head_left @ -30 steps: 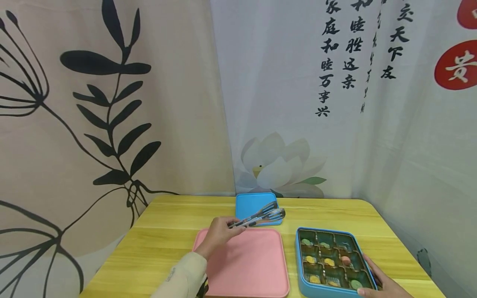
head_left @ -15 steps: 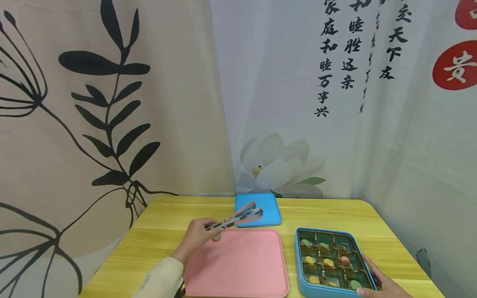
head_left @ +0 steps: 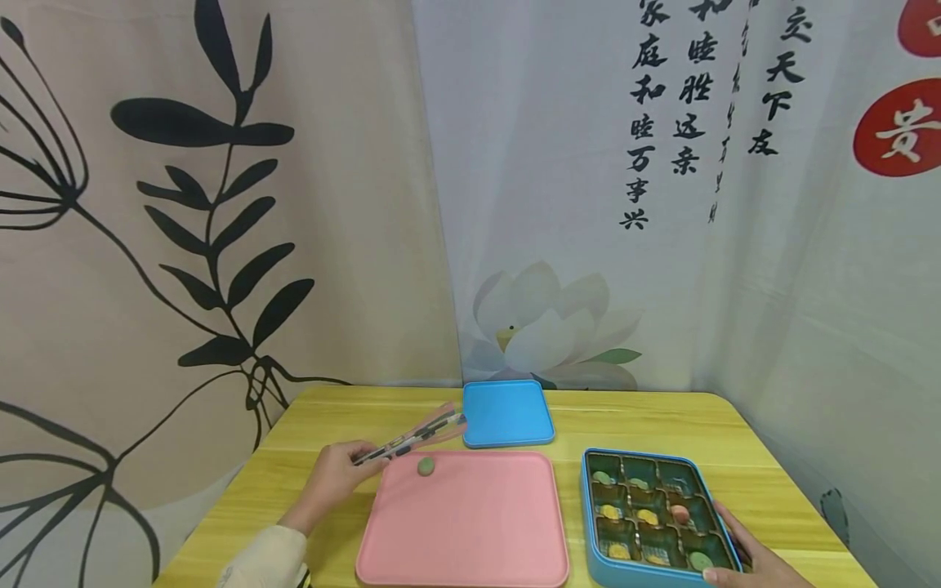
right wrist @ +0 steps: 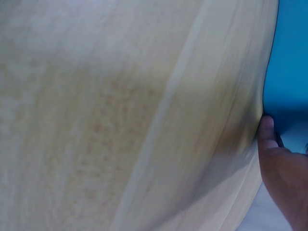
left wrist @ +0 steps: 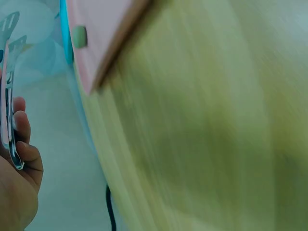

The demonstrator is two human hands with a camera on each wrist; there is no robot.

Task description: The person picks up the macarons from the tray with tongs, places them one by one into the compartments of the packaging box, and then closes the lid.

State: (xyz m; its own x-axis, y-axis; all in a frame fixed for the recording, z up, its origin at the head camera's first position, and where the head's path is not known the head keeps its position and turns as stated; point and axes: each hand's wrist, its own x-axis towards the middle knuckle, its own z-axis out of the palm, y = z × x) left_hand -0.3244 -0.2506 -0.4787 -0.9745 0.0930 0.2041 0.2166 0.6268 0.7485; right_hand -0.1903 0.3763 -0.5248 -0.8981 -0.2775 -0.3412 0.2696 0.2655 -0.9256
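In the head view my left hand [head_left: 334, 482] grips metal tongs [head_left: 415, 434] by the handle, off the far left corner of the pink tray [head_left: 463, 523]. Its slotted heads stand apart with nothing between them; the left wrist view shows the same tongs [left wrist: 8, 86] above curled fingers [left wrist: 30, 156]. A small green round sweet [head_left: 425, 466] lies on the tray near its far edge. My right hand [head_left: 757, 559] holds the near right corner of a blue box [head_left: 647, 576], thumb at the front rim. Several green, yellow and pinkish sweets sit in its dark divided insert.
A blue lid-like tray [head_left: 509, 415] lies at the back of the yellow wood-grain table [head_left: 331, 425], behind the pink tray. A printed curtain [head_left: 367, 204] hangs behind the table. A black cable [left wrist: 110, 207] shows past the table edge in the left wrist view.
My left hand has moved left with the tongs, away from the blue lid-like tray. The green sweet, first unseen, then under the hand, now lies uncovered on the pink tray. The right hand stays put.
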